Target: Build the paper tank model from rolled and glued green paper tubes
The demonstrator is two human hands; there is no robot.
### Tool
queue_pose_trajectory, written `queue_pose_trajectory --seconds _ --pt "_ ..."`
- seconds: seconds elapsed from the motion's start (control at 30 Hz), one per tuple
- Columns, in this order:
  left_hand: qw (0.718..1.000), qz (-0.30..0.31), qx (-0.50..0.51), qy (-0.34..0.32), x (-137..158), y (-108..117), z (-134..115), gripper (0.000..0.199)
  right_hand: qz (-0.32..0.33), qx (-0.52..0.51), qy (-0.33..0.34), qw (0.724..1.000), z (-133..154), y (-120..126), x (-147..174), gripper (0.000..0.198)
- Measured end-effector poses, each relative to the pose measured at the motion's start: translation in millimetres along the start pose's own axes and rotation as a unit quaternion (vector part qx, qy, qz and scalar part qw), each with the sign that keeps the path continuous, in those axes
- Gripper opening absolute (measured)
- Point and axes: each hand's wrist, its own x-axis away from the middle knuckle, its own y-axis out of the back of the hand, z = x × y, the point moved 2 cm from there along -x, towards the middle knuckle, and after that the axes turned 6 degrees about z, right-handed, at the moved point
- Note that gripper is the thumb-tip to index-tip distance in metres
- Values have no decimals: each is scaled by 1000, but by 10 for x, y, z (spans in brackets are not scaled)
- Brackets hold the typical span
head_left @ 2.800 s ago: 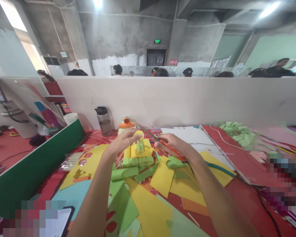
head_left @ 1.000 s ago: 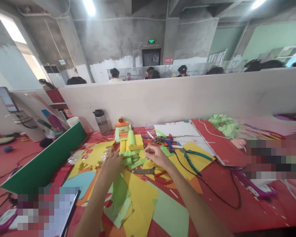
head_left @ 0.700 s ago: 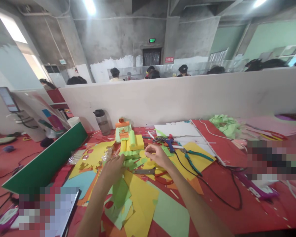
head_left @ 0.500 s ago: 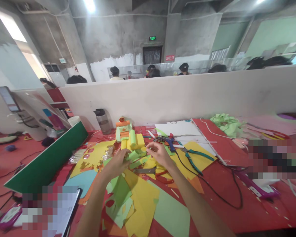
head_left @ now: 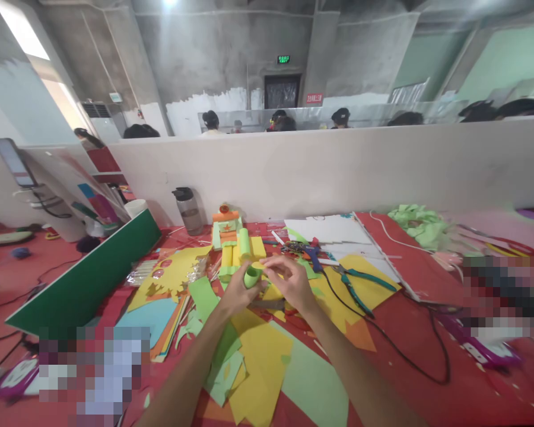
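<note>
My left hand (head_left: 239, 296) is closed around a short green paper tube (head_left: 251, 277), its round open end tipped toward me. Just to the right, my right hand (head_left: 292, 283) pinches a small yellow paper piece (head_left: 258, 265) at the tube's rim; whether the two touch I cannot tell. Behind the hands stands a paper model (head_left: 226, 228) of green, orange and yellow parts, with a green roll (head_left: 244, 243) beside it. Under my wrists lie yellow paper (head_left: 262, 362) and pale green sheets (head_left: 314, 379). Scissors are partly hidden below my right hand.
Teal-handled pliers (head_left: 358, 290) and a blue glue gun (head_left: 312, 256) with a black cord lie to the right. A green board (head_left: 89, 279) stands at the left, near a water bottle (head_left: 189, 212). Crumpled green paper (head_left: 420, 225) sits far right. A white partition (head_left: 320, 172) runs behind.
My left hand has lifted and turned, and the green paper tube now shows in its grip. My right hand has stayed close by, now with a yellow piece at the tube. The view has shifted slightly.
</note>
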Motion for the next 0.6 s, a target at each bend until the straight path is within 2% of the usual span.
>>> queue_pose_trajectory --seconds 0.13,0.23,0.6 --pt "999 -21 18 -32 -4 -19 4 26 19 140 99 985 89 -34 36 13" --pt "998 -13 35 -50 -16 -26 22 21 59 174 150 971 66 -69 49 19" --pt "995 -33 47 -82 -31 -37 140 24 95 230 189 950 5 -84 65 23"
